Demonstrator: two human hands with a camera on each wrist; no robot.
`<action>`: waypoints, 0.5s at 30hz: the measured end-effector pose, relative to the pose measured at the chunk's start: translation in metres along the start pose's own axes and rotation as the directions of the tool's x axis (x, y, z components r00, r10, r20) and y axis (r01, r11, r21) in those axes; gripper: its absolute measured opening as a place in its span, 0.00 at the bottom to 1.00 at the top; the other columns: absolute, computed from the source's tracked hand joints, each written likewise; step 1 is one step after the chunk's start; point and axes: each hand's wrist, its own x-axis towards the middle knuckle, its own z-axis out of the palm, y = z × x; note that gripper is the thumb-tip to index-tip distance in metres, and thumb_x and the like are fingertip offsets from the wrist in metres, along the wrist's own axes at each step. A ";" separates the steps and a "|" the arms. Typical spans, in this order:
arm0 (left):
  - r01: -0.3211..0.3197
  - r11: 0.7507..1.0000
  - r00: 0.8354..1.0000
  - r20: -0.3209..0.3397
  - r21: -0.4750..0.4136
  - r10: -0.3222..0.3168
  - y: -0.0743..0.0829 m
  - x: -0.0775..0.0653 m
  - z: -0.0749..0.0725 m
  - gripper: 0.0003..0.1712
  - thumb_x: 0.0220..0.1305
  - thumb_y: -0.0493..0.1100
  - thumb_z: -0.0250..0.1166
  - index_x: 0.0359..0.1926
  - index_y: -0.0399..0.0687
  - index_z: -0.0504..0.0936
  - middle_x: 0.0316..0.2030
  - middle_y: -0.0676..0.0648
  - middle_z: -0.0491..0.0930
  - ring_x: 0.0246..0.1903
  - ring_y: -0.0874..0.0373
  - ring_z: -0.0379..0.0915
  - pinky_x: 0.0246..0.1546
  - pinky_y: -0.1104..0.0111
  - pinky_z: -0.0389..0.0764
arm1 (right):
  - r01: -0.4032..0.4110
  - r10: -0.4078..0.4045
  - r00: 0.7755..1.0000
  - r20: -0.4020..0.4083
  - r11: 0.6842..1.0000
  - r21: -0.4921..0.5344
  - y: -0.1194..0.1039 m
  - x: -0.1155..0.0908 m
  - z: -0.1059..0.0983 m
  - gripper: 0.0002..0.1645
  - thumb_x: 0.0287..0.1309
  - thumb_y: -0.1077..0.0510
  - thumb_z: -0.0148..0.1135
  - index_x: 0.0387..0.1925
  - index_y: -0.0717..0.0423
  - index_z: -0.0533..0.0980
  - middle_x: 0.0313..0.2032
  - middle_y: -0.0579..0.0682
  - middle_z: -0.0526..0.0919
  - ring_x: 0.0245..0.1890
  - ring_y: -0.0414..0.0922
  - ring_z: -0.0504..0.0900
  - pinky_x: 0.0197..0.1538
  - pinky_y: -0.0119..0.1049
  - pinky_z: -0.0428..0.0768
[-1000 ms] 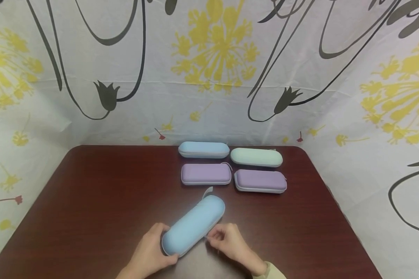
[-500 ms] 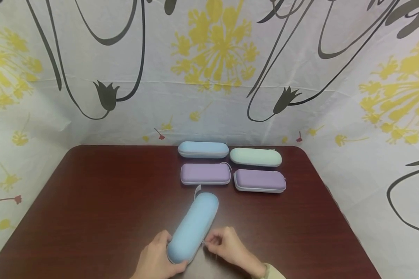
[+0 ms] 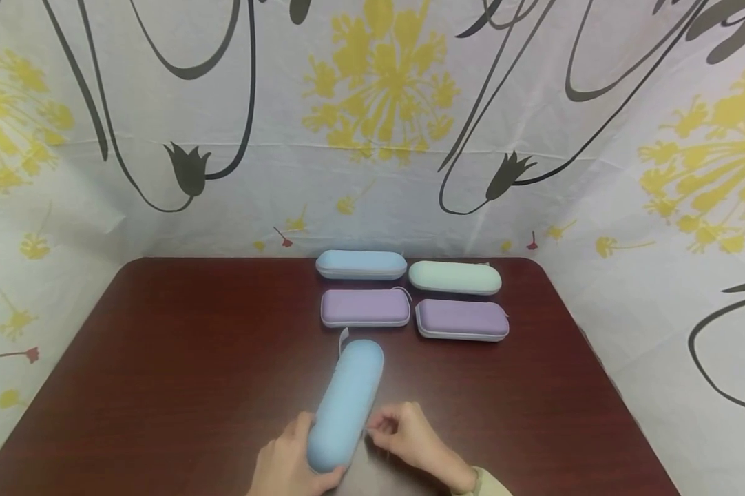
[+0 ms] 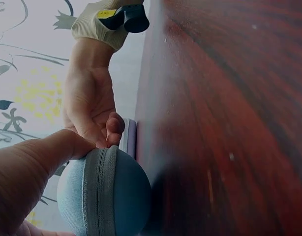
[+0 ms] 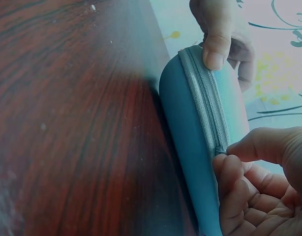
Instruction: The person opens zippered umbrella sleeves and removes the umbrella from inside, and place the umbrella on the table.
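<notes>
A light blue zippered case [image 3: 350, 403] lies on the table, its long side slanting away from me. My left hand [image 3: 292, 458] grips its near end, thumb on the zipper side and fingers on the far side. Along the right side, my right hand [image 3: 407, 435] pinches the small zipper pull [image 5: 220, 150] between thumb and index finger. In the right wrist view the grey zipper band [image 5: 202, 93] runs along the case, and its teeth look closed between the pull and the left thumb. A grey strap [image 3: 343, 337] sticks out at the case's far left.
Behind it lie a light blue case [image 3: 361, 265], a mint green case [image 3: 455, 277], a left purple case [image 3: 365, 308] and a right purple case [image 3: 462, 320]. They rest on the dark reddish table [image 3: 180, 372], before a patterned cloth [image 3: 242, 200].
The held blue case has turned counterclockwise, its far end swinging left and its near end shifting right with my left hand. My right hand stays nearly in place, pinching the zipper pull.
</notes>
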 end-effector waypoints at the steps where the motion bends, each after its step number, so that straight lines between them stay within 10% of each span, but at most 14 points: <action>1: -0.005 1.000 1.000 -0.012 0.013 0.005 0.001 -0.001 0.001 0.42 0.27 0.64 0.76 0.41 0.44 0.71 0.27 0.50 0.75 0.15 0.60 0.71 0.14 0.70 0.68 | 0.000 0.000 1.000 -0.002 1.000 -0.005 0.000 0.000 0.000 0.07 0.43 0.71 0.64 0.20 0.58 0.79 0.17 0.44 0.79 0.18 0.27 0.72 0.20 0.26 0.75; 15: 0.009 0.995 0.996 -0.089 0.101 0.000 0.019 -0.003 0.005 0.46 0.27 0.67 0.74 0.40 0.39 0.70 0.09 0.55 0.64 0.07 0.65 0.59 0.08 0.72 0.59 | 0.022 -0.022 1.000 0.007 1.000 -0.015 -0.003 -0.003 -0.002 0.06 0.43 0.71 0.65 0.21 0.58 0.79 0.18 0.44 0.80 0.19 0.27 0.72 0.21 0.25 0.75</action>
